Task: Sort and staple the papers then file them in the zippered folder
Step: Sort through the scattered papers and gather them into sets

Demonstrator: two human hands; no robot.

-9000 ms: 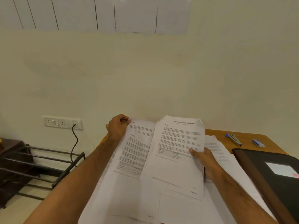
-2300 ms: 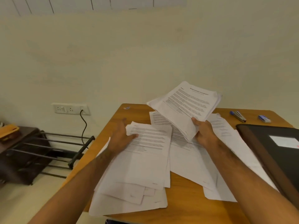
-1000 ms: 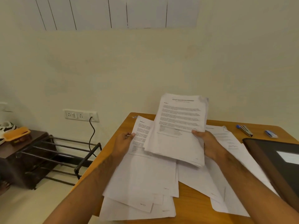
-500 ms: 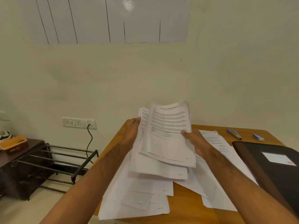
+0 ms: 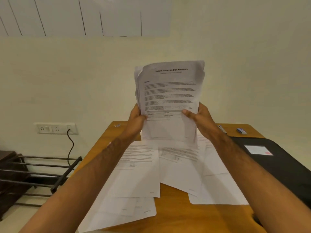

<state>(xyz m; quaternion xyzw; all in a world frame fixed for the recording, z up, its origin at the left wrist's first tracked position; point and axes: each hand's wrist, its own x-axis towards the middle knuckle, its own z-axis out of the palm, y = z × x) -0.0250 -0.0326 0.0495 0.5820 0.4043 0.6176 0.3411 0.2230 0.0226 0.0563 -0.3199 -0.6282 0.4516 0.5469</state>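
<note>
Stack of printed papers (image 5: pixel 170 98): held upright above the wooden table (image 5: pixel 198 217), bottom edge at the loose sheets, top page headed "Sample Internship Documentation".
Left hand (image 5: pixel 135 121): gripping the stack's left edge, thumb on the front page.
Right hand (image 5: pixel 197 117): gripping the stack's right edge, thumb pressed on the front.
Loose sheets (image 5: pixel 143 179): spread overlapping across the tabletop beneath both forearms, some overhanging the near left edge.
Black zippered folder (image 5: pixel 276 165): closed, flat at the table's right side, white label on its cover.
Stapler (image 5: pixel 222 129): at the far edge, partly hidden behind the right wrist.
Small blue item (image 5: pixel 241 131): just beside it, too small to identify.
Wall socket panel (image 5: pixel 56 128): left, with a black cable plugged in.
Dark metal rack (image 5: pixel 40 172): below.
</note>
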